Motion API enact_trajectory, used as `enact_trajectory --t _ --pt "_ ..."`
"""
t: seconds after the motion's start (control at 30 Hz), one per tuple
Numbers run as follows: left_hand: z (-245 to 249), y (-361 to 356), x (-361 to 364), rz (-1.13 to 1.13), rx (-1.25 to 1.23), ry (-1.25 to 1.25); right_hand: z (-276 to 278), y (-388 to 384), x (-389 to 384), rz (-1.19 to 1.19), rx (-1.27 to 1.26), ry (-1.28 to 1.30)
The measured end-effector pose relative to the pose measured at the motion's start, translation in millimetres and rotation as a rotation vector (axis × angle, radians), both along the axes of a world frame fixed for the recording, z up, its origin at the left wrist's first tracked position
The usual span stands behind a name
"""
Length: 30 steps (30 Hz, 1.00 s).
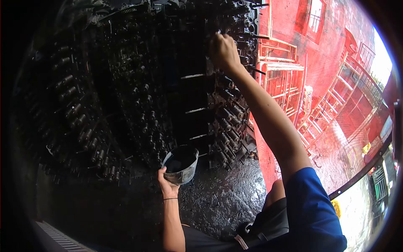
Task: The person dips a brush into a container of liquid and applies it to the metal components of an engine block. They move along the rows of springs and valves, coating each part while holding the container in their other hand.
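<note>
Gripping tub (185, 175) with left hand (168, 187) near springs (227, 125), probably to keep it close. Reaching over metal parts (247, 24) with curled right hand (224, 51); cannot tell whether clamped on anything.

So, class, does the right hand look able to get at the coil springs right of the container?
Probably yes: the right hand reaches farther out than the coil springs, nothing appears to cover them, and the container in the left hand sits to their left.
</note>
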<state>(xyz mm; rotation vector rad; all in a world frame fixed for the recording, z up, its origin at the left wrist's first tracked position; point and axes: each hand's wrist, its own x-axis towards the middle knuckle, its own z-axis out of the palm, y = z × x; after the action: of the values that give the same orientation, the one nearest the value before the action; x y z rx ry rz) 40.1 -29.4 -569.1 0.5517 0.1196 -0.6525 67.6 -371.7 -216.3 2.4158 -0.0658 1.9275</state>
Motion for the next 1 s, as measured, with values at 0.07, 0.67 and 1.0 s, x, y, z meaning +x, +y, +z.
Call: enact_trajectory --t 0.07,0.67,1.0 --pt "-5.1 -2.0 4.8 -0.003 -0.009 0.012 -18.2 1.5 -12.1 0.036 -0.022 0.028" --pt "-11.0 10.5 4.2 0.032 0.003 -0.004 2.3 -7.7 -24.8 -0.117 0.061 -0.181" --pt "-0.6 18.8 5.2 0.041 0.048 0.02 -5.6 18.7 -12.6 0.117 0.111 -0.075"
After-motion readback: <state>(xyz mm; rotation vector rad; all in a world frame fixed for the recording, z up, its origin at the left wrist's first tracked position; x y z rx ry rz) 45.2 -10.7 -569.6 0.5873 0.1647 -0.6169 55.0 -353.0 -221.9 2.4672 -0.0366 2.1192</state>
